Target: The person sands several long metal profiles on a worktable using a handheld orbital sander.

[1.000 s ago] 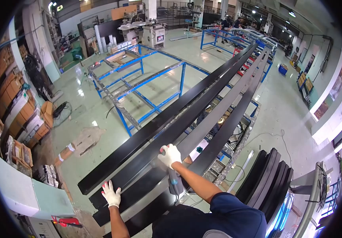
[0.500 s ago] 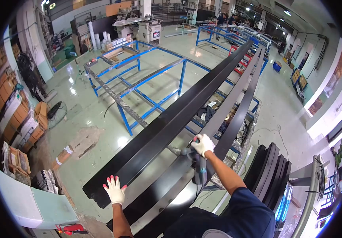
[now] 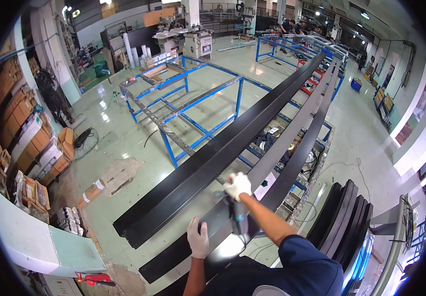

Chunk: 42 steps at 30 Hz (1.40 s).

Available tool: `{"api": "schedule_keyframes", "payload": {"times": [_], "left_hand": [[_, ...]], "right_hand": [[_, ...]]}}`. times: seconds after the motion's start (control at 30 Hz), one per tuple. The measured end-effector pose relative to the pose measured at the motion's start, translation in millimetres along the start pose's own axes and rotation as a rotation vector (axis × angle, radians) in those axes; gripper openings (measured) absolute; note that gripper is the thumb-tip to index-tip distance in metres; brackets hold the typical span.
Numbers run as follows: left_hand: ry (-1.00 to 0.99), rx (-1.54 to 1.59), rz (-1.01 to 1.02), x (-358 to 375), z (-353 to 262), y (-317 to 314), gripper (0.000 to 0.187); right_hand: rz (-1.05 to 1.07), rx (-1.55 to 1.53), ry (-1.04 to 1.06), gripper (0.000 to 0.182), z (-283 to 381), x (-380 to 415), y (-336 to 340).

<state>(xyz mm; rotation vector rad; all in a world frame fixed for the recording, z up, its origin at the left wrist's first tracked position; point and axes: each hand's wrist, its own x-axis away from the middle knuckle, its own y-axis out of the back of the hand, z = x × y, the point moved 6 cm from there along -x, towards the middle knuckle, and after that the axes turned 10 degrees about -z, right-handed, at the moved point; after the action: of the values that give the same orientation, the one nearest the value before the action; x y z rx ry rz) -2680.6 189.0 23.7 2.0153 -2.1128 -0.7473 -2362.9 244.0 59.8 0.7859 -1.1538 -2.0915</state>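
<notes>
Long dark metal profiles (image 3: 173, 202) run from near my body away to the far right. My right hand (image 3: 237, 186), in a white glove, is closed around a power tool (image 3: 238, 217) whose cord trails down toward me. The tool is over the nearer profiles, right of my left hand. My left hand (image 3: 198, 238), gloved too, is upright at the edge of a second dark profile (image 3: 166, 259); the thumb stands apart from the fingers, and nothing shows in it. Its palm side is hidden.
A blue metal frame (image 3: 198, 101) stands beyond the profiles. More dark profiles (image 3: 339, 217) are stacked at the right. Cardboard boxes (image 3: 35, 143) line the left side, with a fire extinguisher (image 3: 94, 279) below. Two people (image 3: 288, 27) are far back.
My left hand has left the large left profile and moved right, closer to the tool. My right hand and the tool have shifted slightly left. The view has shifted somewhat.
</notes>
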Motion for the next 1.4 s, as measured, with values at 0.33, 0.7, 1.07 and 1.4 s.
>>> {"api": "schedule_keyframes", "payload": {"times": [0.33,0.7,1.07,1.4], "left_hand": [[-0.212,-0.434,-0.025,-49.8,-3.4,96.1,0.059],[0.303,-0.439,-0.163,-13.7,74.4,264.9,0.079],[0.19,-0.402,-0.071,-58.6,8.7,103.0,0.07],[-0.267,-0.502,0.308,-136.8,-127.1,-243.6,0.062]], "right_hand": [[0.338,-0.157,0.537,0.04,243.4,214.1,-96.2],[0.567,-0.354,0.867,0.039,369.1,340.7,-113.3],[0.427,-0.181,0.719,0.036,245.2,204.7,-84.4],[0.19,-0.008,0.492,0.045,-19.4,-28.4,-12.2]]}}
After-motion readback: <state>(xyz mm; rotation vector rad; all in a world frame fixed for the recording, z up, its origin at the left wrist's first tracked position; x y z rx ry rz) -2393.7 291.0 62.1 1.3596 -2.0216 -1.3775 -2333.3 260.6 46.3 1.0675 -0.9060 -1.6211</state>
